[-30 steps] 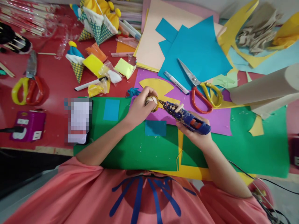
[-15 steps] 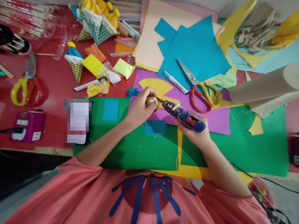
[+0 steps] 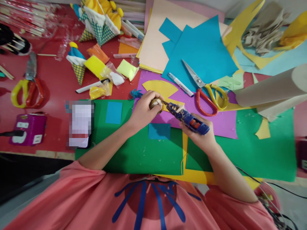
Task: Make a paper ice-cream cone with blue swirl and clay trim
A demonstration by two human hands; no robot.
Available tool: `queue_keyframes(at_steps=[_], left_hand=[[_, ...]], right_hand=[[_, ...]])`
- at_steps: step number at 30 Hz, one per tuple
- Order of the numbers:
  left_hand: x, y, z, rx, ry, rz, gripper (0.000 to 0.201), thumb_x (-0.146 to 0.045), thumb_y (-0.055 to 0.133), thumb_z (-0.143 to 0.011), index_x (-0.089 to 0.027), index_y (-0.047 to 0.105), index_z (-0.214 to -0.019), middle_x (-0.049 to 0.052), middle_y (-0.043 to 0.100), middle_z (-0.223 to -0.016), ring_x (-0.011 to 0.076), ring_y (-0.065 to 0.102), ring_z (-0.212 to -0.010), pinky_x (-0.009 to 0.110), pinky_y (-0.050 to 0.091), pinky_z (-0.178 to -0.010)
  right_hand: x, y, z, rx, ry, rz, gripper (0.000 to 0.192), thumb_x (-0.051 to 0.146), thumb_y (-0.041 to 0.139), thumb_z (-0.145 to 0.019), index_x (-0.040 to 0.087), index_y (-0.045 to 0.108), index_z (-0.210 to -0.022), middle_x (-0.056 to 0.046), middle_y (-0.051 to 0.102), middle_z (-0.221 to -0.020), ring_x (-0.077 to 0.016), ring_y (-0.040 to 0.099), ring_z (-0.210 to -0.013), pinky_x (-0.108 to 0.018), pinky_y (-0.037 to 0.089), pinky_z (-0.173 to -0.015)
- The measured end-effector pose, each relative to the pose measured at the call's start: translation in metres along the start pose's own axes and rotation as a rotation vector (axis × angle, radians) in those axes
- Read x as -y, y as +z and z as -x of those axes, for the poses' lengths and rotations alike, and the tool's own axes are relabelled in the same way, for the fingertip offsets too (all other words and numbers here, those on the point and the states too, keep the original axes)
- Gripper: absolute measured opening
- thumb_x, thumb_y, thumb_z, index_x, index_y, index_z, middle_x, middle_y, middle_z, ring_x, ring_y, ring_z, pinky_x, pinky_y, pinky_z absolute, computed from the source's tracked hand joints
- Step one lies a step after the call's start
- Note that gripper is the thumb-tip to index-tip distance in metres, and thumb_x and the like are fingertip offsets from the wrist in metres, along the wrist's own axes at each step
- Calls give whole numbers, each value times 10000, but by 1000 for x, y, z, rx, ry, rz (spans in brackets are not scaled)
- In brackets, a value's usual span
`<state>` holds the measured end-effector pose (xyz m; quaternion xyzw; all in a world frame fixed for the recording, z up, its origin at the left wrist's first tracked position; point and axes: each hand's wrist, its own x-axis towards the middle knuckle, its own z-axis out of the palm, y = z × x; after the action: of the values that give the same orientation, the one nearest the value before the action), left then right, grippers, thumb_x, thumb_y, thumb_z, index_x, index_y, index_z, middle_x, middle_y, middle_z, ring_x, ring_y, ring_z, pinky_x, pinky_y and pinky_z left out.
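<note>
My right hand (image 3: 200, 132) is closed round the handle of a blue hot glue gun (image 3: 185, 118), its body crusted with dried glue. The gun's nozzle points left and touches, or nearly touches, a small round brown-and-yellow piece with a whitish middle (image 3: 157, 103). That piece is pinched in my left hand (image 3: 146, 108), whose fingers hide part of it. Beneath both hands lie a purple sheet (image 3: 220, 123) and a yellow fan-shaped paper (image 3: 159, 88). A small blue square (image 3: 159, 131) lies just below, on green sheets (image 3: 144, 156).
Scissors (image 3: 200, 83) lie right of the hands beside a white marker (image 3: 180, 84). A paper roll (image 3: 271, 84) stretches along the right. To the left are a phone (image 3: 81, 124), more scissors (image 3: 30, 83) and a purple power block (image 3: 27, 129). Clay packets (image 3: 96, 67) and small cones (image 3: 78, 64) sit behind.
The rear of the glue gun has shifted very slightly left. My left hand and the round piece stay almost in the same place.
</note>
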<state>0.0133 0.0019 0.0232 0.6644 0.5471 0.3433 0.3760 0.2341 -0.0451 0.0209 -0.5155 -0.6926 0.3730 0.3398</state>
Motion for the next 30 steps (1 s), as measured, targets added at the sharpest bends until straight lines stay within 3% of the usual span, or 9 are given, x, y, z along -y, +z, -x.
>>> queue_keyframes(at_steps=[26, 30], left_hand=[[1, -2, -1, -87, 11, -22, 168, -87, 534, -758, -213, 586, -856, 19, 649, -931, 176, 616, -879, 330, 512, -862], [2, -1, -1, -90, 3, -5, 167, -94, 535, -756, -214, 583, -862, 16, 649, -935, 172, 611, -866, 322, 508, -854]], right_hand=[[1, -1, 0, 41, 74, 34, 242, 345, 701, -790, 179, 551, -699, 40, 516, -606, -73, 423, -493, -225, 349, -480], [3, -2, 1, 37, 52, 2, 175, 320, 709, -788, 179, 605, -780, 18, 590, -671, -94, 492, -537, -233, 403, -521]])
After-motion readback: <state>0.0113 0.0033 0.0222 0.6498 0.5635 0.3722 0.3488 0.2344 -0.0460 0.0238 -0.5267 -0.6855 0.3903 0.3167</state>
